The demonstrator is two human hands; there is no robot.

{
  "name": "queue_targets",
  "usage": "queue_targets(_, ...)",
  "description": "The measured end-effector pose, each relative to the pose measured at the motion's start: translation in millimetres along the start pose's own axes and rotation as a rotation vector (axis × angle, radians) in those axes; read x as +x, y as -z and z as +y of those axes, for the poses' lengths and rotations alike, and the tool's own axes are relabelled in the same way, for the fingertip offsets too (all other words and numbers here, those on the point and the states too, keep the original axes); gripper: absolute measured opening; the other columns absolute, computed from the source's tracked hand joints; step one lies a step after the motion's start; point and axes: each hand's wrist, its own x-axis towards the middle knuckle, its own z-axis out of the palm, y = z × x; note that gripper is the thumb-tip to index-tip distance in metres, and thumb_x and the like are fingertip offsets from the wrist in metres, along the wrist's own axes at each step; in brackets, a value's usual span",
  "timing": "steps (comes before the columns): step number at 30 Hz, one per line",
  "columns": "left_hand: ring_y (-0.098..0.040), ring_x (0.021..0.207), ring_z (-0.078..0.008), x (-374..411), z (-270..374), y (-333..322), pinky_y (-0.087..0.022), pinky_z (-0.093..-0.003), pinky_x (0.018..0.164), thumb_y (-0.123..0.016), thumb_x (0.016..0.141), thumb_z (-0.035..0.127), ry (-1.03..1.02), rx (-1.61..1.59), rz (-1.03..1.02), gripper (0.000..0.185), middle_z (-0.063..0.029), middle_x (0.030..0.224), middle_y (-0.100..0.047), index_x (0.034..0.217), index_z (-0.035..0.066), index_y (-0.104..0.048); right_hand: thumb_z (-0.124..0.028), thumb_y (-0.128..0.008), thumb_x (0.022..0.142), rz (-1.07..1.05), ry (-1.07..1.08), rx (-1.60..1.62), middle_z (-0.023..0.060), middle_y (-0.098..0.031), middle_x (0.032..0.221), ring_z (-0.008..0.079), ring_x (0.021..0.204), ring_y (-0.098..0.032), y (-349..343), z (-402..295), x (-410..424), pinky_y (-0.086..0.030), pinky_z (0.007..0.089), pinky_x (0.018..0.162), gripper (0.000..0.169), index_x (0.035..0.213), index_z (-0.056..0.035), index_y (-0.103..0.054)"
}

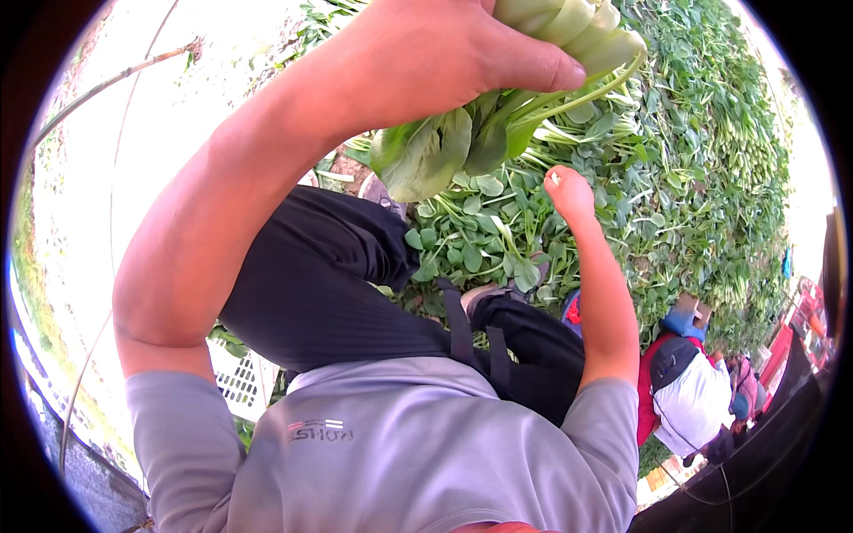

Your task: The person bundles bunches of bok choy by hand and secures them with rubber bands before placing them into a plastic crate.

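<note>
A bunch of bok choy (433,150) is held by my left hand (460,56), raised close to the camera at the top. Its pale stalk bases point up and right, and the leaves hang down below the wrist. Most of my left fingers are hidden behind the bunch or beyond the picture's edge; the thumb lies across the stalks. My right hand (572,194) is curled into a fist low over the plants, with a small white thing showing at its fingers. Cut bok choy (480,246) lies on the ground between my feet.
Leafy greens (706,153) cover the ground ahead and to the right. Beside my left hip is a white plastic crate (243,383). A curved pole (110,90) juts in at the left. Another person (693,393) works at the right near a blue object (683,320).
</note>
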Motion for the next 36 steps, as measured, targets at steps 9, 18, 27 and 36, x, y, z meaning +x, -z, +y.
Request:
queue_targets(9,-0.063,0.092,-0.0106,3,-10,11,-0.055,-0.0268,0.082,-0.077,0.091,0.007,0.022,-0.128,0.0,0.05,-0.0039,0.103,-0.065,0.134,0.004,-0.053,-0.019,-0.069,0.091,0.079,0.188,-0.222,0.0113,-0.064,0.111,0.0322,0.109,-0.063,-49,-24,44,-0.054,0.0463,0.092,0.025,0.113,-0.0096,-0.064)
queue_targets(18,-0.062,0.093,-0.0109,0,-1,14,-0.054,-0.0278,0.083,-0.074,0.092,0.008,0.013,-0.154,-0.049,0.044,-0.0046,0.104,-0.064,0.131,0.002,-0.054,-0.017,-0.075,0.086,-0.023,0.195,-0.206,0.012,-0.064,0.117,0.0347,0.114,-0.059,-38,-14,37,-0.052,0.0465,0.098,0.036,0.12,-0.0085,-0.065)
queue_targets(27,-0.062,0.094,-0.012,-4,-12,3,-0.053,-0.0295,0.085,-0.073,0.091,0.009,-0.167,0.046,0.036,0.041,-0.0052,0.104,-0.063,0.128,0.003,-0.056,-0.018,-0.075,0.087,-0.042,0.175,-0.157,0.0084,-0.066,0.118,0.0324,0.117,-0.059,-32,-24,37,-0.052,0.0457,0.098,0.033,0.119,-0.0129,-0.069)
queue_targets(36,-0.061,0.092,-0.013,-5,-10,7,-0.053,-0.0313,0.083,-0.071,0.092,0.008,-0.182,0.109,0.057,0.036,-0.0056,0.102,-0.062,0.124,0.003,-0.056,-0.021,-0.071,0.089,0.02,0.184,-0.221,0.0086,-0.067,0.115,0.0315,0.113,-0.061,-43,-23,36,-0.054,0.0457,0.095,0.029,0.117,-0.0114,-0.071)
